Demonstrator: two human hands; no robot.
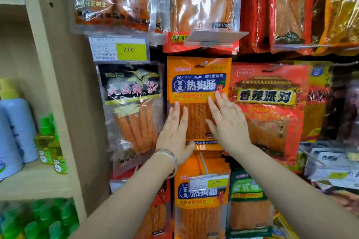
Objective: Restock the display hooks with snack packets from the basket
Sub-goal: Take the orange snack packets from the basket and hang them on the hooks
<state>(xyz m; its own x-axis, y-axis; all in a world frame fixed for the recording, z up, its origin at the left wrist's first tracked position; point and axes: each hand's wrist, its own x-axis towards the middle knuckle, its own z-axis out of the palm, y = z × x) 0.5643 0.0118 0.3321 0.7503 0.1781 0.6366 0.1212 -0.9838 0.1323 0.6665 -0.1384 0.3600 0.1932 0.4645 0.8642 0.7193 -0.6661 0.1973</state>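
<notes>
Left hand (174,134) and right hand (228,126), fingers straight and spread, pressed flat on orange snack packet (198,81) hanging on far display hook (202,63), between black packet (132,103) left and red packet (270,114) right.

At the middle of the display wall we find an orange plastic snack packet with a blue label (198,83) hanging on a hook. The left grip (174,134) and right grip (227,124) lie flat on its front, side by side. Left of it hangs a clear packet with a black top (132,106), and right of it a red foil packet (268,106). Above it hangs a clear packet of orange sticks (202,6). Below it is a stack of orange packets (200,205), with a green packet (248,200) to their right. Further left, a beige wooden shelf (38,178) carries a pale blue plastic bottle (17,128).
</notes>
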